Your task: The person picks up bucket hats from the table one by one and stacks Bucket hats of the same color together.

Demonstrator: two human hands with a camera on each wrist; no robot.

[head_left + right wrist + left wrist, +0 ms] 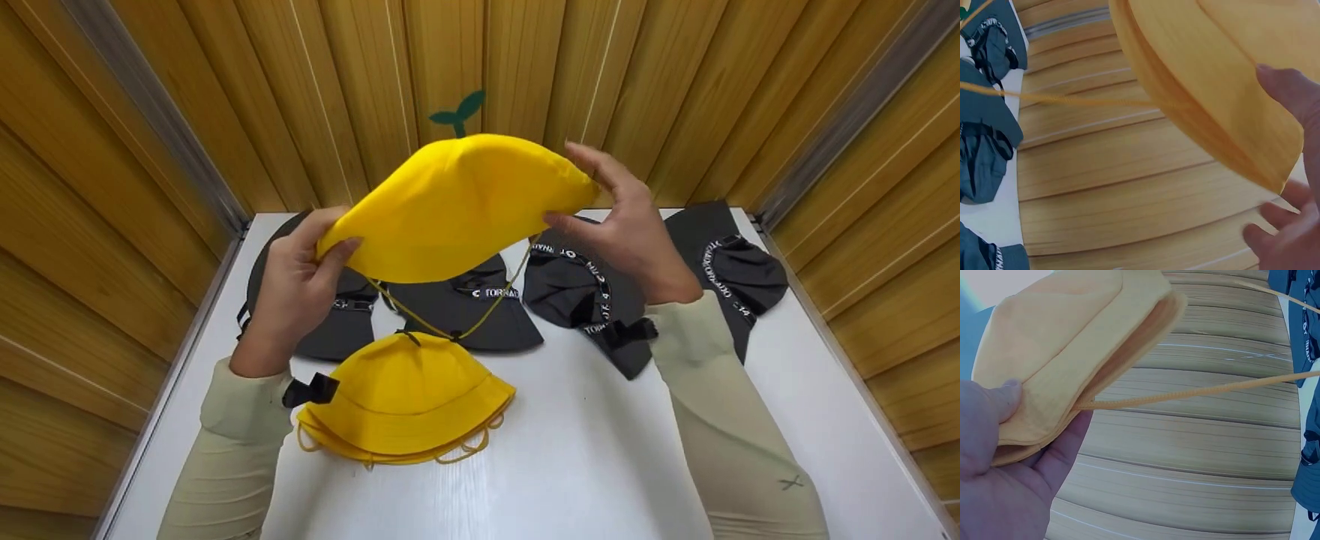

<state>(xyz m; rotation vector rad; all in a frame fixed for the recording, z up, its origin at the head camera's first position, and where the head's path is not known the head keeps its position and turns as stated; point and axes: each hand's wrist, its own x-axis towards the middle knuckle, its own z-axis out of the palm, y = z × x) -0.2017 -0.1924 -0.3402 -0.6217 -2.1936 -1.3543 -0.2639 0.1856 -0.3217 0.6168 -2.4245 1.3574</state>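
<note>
Held up above the table is a yellow bucket hat (457,214) with a green sprout (459,112) on its crown and a thin chin cord (409,311) hanging below. My left hand (300,281) pinches one end of its brim, thumb (1008,399) on the outer side and fingers underneath. At the opposite end, my right hand (626,225) holds the hat between its thumb (1283,84) and fingers, some of which spread loosely behind the edge. Below, a second yellow hat (420,390) lies on the table with looped cords at its brim.
Black hats with white-lettered bands lie along the back of the white table (570,465): one at the left (337,330), one mid-table (487,319), one right of centre (559,289) and one at the far right (742,274). Wood-patterned walls (525,67) enclose the table's back and sides.
</note>
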